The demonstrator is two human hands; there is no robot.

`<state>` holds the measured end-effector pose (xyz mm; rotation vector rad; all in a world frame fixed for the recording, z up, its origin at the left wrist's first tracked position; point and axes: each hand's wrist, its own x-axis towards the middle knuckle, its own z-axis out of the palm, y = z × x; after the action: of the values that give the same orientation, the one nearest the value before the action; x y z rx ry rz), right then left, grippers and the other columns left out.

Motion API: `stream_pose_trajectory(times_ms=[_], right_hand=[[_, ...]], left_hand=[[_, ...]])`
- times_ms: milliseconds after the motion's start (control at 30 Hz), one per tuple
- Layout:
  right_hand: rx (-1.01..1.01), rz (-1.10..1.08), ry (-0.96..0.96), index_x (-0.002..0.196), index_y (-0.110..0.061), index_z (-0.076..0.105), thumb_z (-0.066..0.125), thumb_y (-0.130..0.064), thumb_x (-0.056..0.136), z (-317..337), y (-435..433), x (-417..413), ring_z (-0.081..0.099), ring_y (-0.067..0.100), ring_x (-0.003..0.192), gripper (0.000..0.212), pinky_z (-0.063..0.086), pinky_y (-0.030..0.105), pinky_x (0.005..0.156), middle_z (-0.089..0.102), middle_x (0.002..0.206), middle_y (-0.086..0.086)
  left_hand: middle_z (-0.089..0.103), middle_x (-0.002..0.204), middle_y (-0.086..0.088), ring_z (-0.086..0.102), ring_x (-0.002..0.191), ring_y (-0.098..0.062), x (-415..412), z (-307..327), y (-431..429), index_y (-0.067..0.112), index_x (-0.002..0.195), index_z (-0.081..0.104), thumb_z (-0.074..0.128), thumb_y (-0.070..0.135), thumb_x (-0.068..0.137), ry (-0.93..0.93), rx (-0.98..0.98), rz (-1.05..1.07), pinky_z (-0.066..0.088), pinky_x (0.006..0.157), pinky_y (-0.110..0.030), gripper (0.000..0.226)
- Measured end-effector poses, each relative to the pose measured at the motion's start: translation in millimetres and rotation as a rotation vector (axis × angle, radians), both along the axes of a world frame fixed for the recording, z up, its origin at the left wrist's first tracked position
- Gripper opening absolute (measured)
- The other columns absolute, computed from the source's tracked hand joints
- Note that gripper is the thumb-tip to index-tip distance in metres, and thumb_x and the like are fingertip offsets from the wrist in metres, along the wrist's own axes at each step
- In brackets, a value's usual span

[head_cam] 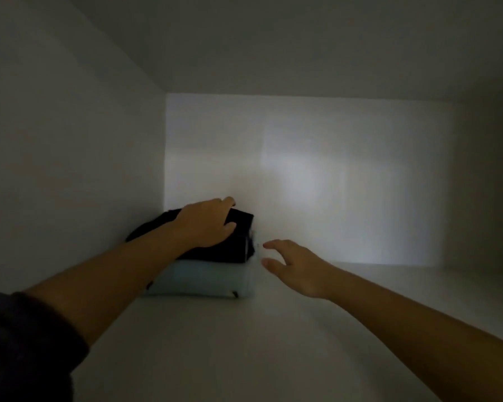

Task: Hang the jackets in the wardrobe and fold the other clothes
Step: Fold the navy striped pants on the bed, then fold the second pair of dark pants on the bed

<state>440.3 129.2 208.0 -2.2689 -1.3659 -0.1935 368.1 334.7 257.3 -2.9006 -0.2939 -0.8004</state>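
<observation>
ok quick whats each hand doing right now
Left hand: open, resting flat on the black folded garment, which lies on the light blue garment.
Right hand: open, fingers spread, holding nothing.

The shelf (273, 343) looked like smooth white board, matt, with no grain showing. The back panel (360, 169) was the same smooth white stuff and took a soft sheen where the light fell on it. The left side wall (70, 169) was dull. In the shelf's back left corner, the black folded garment (238, 242) was matt cloth. The pale blue folded garment (204, 280) under it looked soft and thicker. The dark sleeve (21, 343) was matt cloth too.
</observation>
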Motion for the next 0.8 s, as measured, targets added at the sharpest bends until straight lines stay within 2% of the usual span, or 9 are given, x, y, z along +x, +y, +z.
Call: stream_pose_trajectory(times_ms=[133, 167, 267, 400, 500, 567, 667, 800], right_hand=[[0.033, -0.072, -0.097, 0.138, -0.028, 0.042, 0.044, -0.041, 0.098, -14.9, -106.3, -71.5, 0.043, 0.010, 0.125, 0.042, 0.029, 0.015, 0.098, 0.042, 0.142, -0.006], [0.059, -0.100, -0.134, 0.135, -0.028, 0.046, 0.046, -0.039, 0.097, -18.9, -136.7, -91.2, 0.047, 0.010, 0.121, 0.039, 0.032, 0.016, 0.098, 0.046, 0.138, -0.007], [0.159, -0.185, -0.208, 0.122, -0.021, 0.058, 0.053, -0.023, 0.094, -38.0, -235.9, -157.1, 0.055, 0.012, 0.110, 0.029, 0.042, 0.025, 0.096, 0.057, 0.124, -0.004], [0.320, -0.397, -0.161, 0.107, -0.013, 0.066, 0.056, -0.004, 0.086, -80.1, -367.0, -250.7, 0.057, 0.008, 0.093, 0.024, 0.044, 0.017, 0.082, 0.061, 0.103, -0.003], [0.401, -0.594, -0.098, 0.100, -0.012, 0.068, 0.056, 0.000, 0.086, -114.2, -451.9, -323.8, 0.060, 0.010, 0.089, 0.022, 0.048, 0.020, 0.077, 0.065, 0.098, -0.002], [0.461, -0.723, -0.048, 0.097, -0.015, 0.069, 0.055, -0.001, 0.088, -134.2, -505.3, -377.8, 0.061, 0.006, 0.089, 0.022, 0.047, 0.013, 0.075, 0.065, 0.097, -0.004], [0.518, -0.946, 0.023, 0.097, -0.018, 0.068, 0.052, -0.004, 0.090, -166.8, -579.1, -458.8, 0.063, 0.008, 0.088, 0.023, 0.048, 0.014, 0.075, 0.065, 0.097, -0.006], [0.600, -1.273, 0.084, 0.094, -0.029, 0.066, 0.051, -0.008, 0.092, -212.5, -665.3, -563.4, 0.064, 0.002, 0.088, 0.026, 0.047, 0.010, 0.070, 0.064, 0.096, -0.018]], left_hand=[[0.058, 0.108, 0.005, 0.055, 0.090, -0.015, -44.6, -9.7, -111.4, 0.027, 0.141, 0.030, 0.048, 0.040, 0.093, 0.002, -0.082, -0.280, 0.046, 0.075, -0.029, 0.052], [0.058, 0.108, 0.007, 0.056, 0.090, -0.013, -56.4, -16.0, -141.2, 0.030, 0.140, 0.030, 0.049, 0.042, 0.092, 0.003, -0.106, -0.345, 0.047, 0.074, -0.029, 0.052], [0.059, 0.110, 0.013, 0.058, 0.092, -0.010, -98.7, -38.2, -234.2, 0.035, 0.135, 0.034, 0.050, 0.043, 0.090, -0.035, -0.182, -0.551, 0.050, 0.079, -0.031, 0.048], [0.063, 0.094, 0.020, 0.059, 0.087, 0.003, -160.5, -82.6, -364.2, 0.040, 0.123, 0.042, 0.054, 0.038, 0.088, -0.017, -0.406, -0.895, 0.050, 0.077, -0.028, 0.037], [0.066, 0.088, 0.017, 0.061, 0.082, 0.002, -208.8, -129.6, -463.4, 0.036, 0.119, 0.048, 0.056, 0.037, 0.084, 0.092, -0.540, -1.114, 0.051, 0.078, -0.030, 0.037], [0.067, 0.087, 0.013, 0.063, 0.080, -0.001, -243.7, -158.8, -529.4, 0.034, 0.118, 0.051, 0.054, 0.036, 0.081, 0.176, -0.630, -1.235, 0.050, 0.080, -0.030, 0.037], [0.068, 0.087, 0.012, 0.066, 0.082, -0.006, -295.6, -194.6, -618.2, 0.041, 0.109, 0.051, 0.055, 0.035, 0.082, 0.349, -0.795, -1.406, 0.052, 0.081, -0.030, 0.028], [0.071, 0.092, 0.011, 0.068, 0.084, -0.009, -355.9, -226.7, -724.9, 0.038, 0.109, 0.055, 0.050, 0.041, 0.084, 0.608, -0.909, -1.626, 0.049, 0.076, -0.015, 0.025]])
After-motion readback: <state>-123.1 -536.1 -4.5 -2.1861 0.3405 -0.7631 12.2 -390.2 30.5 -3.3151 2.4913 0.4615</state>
